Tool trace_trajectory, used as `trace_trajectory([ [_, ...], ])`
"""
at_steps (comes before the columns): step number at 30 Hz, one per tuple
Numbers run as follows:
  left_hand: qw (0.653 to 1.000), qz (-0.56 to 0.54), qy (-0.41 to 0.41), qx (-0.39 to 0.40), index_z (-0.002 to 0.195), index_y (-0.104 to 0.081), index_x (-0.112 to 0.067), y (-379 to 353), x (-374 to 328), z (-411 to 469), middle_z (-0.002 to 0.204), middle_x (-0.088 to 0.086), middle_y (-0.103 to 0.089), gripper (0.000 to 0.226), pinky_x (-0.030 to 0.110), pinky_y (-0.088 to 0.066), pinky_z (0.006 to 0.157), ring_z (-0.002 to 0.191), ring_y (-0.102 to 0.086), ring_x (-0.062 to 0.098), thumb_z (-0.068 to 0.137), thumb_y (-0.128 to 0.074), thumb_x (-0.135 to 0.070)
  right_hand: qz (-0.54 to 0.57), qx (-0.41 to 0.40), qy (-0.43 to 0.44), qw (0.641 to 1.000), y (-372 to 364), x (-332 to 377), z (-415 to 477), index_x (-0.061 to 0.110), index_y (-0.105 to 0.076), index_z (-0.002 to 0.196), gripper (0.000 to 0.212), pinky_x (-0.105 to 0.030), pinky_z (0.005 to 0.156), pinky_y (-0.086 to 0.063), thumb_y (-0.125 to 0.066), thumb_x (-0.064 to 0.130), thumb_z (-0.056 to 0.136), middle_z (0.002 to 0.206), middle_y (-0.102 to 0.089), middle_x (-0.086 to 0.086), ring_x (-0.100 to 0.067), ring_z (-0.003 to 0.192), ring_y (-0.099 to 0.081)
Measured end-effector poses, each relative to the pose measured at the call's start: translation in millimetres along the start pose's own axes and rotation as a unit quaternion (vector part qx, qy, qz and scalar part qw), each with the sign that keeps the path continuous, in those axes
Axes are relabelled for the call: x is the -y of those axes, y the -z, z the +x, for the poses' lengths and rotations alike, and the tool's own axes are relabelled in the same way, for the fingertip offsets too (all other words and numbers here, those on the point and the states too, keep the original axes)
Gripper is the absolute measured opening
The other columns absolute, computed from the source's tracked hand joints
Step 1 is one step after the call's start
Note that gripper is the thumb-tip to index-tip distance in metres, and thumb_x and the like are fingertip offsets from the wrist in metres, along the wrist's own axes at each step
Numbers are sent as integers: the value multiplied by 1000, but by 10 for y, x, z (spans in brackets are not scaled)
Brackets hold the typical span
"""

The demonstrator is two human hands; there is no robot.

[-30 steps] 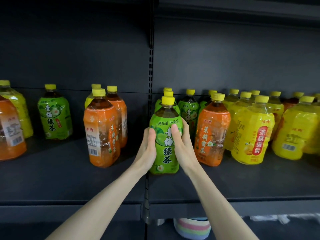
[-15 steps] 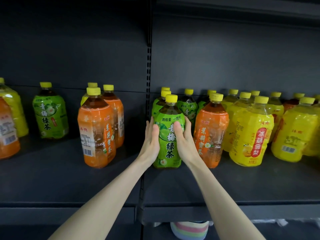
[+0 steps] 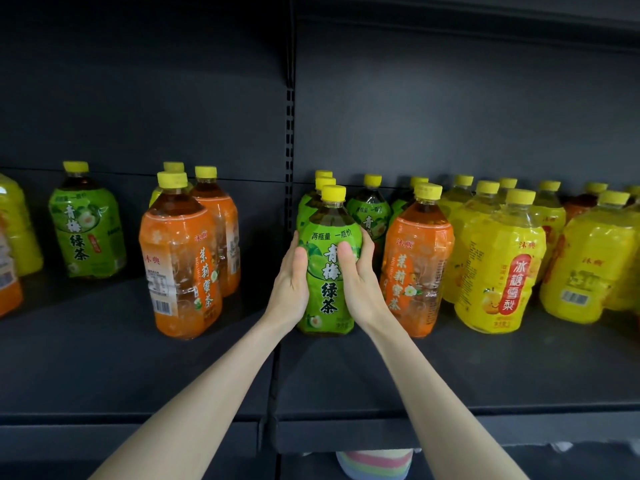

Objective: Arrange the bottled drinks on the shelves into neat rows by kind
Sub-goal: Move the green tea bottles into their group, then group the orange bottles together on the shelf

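Green tea bottle (image 3: 327, 275), yellow cap, upright on shelf (image 3: 207, 368); left hand (image 3: 290, 282) & right hand (image 3: 358, 282) grip it.

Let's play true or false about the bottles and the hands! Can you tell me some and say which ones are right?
1. Both the left hand and the right hand hold the green bottle. True.
2. The green bottle's cap is red. False: the cap is yellow.
3. An orange bottle stands just right of the green bottle. True.
4. The green bottle lies on its side. False: it stands upright.
5. The shelf is white. False: the shelf is dark.
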State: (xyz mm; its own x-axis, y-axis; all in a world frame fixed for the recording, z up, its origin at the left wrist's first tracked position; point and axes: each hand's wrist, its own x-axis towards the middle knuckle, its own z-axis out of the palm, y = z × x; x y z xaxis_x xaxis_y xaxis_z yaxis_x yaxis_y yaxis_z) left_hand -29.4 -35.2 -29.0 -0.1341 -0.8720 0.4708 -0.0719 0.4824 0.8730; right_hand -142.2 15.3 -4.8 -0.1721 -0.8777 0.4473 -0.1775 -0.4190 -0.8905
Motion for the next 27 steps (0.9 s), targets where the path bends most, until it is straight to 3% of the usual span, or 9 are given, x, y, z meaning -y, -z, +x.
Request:
trace_trajectory([
  [4,1000,6,7,10,147,-31,-26,12,26,20,149,-4,-40,96,41,-27,116,139,-33,11,74,-14,-87,-8,5,-5,1000,7,26,-5,29,-7,150,60,-19,88,-48,-37,42,100,124,-52,10,2,108,-56],
  [7,999,40,4,24,147,-29,-28,37,11,19,149,-5,-40,95,40,-28,115,139,-33,12,75,-11,-87,-23,11,-10,1000,17,65,-20,28,-8,150,60,-18,88,-48,-37,42,100,126,-52,7,-1,110,-56],
  [11,994,98,3,50,147,-29,-27,141,-84,-7,149,-4,-40,90,35,-28,115,137,-36,15,78,-9,-81,-63,17,-22,998,59,126,-55,31,-4,151,67,-37,104,-45,-38,51,97,133,-54,4,-14,120,-55],
  [14,989,132,5,65,141,-41,-20,237,-209,-94,142,1,-48,62,26,-29,109,133,-41,19,96,-19,-57,-151,22,-40,988,110,209,-111,33,-1,152,75,-44,104,-43,-35,63,92,130,-60,-3,-21,117,-58],
  [16,985,162,-2,54,129,-52,-17,292,-290,-190,125,4,-61,52,24,-37,96,119,-53,21,98,-25,-49,-225,-1,-34,974,152,268,-170,28,-8,153,77,-47,102,-44,-35,65,91,124,-64,-7,-25,115,-59],
  [19,980,195,-29,20,119,-56,-15,311,-344,-337,111,0,-65,42,31,-48,88,105,-61,19,96,-39,-46,-293,-58,6,954,251,349,-295,17,-36,144,64,-47,95,-48,-47,54,93,125,-64,-7,-26,113,-60],
  [22,978,202,-39,-19,122,-52,-16,259,-360,-412,117,-2,-61,44,33,-48,88,105,-57,14,89,-57,-45,-284,-114,47,951,407,379,-412,10,-59,123,40,-40,88,-53,-59,36,92,117,-66,-8,-20,103,-63],
  [25,981,191,-24,-38,131,-41,-15,132,-384,-454,129,1,-52,66,42,-46,96,114,-52,18,79,-68,-47,-292,-179,83,936,618,324,-465,12,-62,114,33,-41,85,-52,-64,33,89,114,-62,-6,-23,104,-58],
  [27,981,185,-16,-53,135,-36,-14,38,-388,-471,133,3,-48,75,42,-45,97,118,-50,21,77,-71,-46,-294,-210,89,928,733,281,-465,10,-59,116,38,-33,87,-46,-68,32,86,117,-56,-7,-24,109,-50],
])
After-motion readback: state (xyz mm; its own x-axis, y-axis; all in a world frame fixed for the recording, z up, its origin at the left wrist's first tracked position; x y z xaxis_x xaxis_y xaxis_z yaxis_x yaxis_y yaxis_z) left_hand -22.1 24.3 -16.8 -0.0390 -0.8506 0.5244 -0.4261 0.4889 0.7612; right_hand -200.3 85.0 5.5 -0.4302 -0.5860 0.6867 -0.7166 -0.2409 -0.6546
